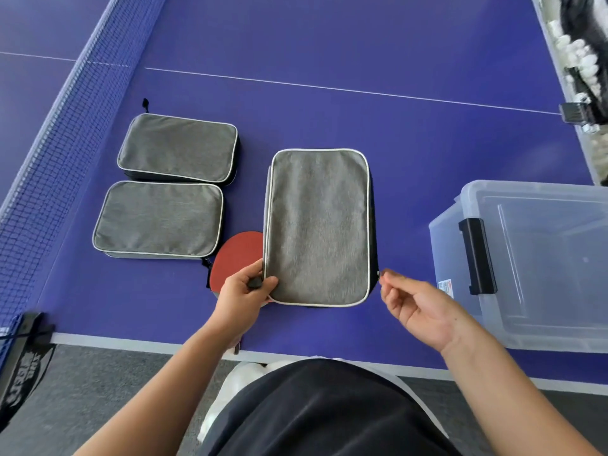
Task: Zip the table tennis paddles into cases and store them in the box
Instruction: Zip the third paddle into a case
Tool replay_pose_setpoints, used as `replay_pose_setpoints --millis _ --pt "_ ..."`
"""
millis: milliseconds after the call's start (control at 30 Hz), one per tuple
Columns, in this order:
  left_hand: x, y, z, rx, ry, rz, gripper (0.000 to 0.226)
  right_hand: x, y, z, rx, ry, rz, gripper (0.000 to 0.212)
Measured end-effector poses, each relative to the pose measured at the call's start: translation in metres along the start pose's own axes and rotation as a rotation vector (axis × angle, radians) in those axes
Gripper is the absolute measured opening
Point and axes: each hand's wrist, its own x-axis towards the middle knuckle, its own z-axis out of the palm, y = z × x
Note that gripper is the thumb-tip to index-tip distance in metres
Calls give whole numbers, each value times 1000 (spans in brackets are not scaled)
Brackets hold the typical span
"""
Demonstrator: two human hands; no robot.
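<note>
Head view looks down on a blue table tennis table [411, 153], where a grey case [317, 227] with pale piping lies lengthwise away from the person, near the table's front edge. At the case's near left corner the left hand [245, 296] holds on, thumb lying on top of the fabric and fingers curled around something small and dark at the edge; what that dark thing is cannot be told. At the near right corner the right hand [416, 304] has thumb and forefinger pinched together on the zipper pull [379, 274], which sits right at the case's side seam, while the other fingers hang loosely curled. A red paddle [238, 258] lies flat just left of this case, its blade partly hidden under the case and the left hand. Further left, two more grey cases lie side by side, the far case [177, 148] and the near case [158, 220], close to the net [56, 133]. A clear plastic box [533, 258] with a black latch stands to the right of the right hand, apart from the case.
</note>
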Motion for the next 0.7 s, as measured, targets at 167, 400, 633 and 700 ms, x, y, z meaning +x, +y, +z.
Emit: replay_pose_setpoints --millis 167,400,633,700 --pt "1 -3 2 65 -95 -54 37 -6 -13 11 -204 13 -138 13" --pt "2 5 30 178 -124 -96 50 -20 -6 29 -351 -18 -236 14" --pt "-14 29 66 395 -326 63 69 -16 34 38 -521 54 -350 10" --pt "-19 29 74 615 -365 187 78 -14 41 38 -577 60 -369 7"
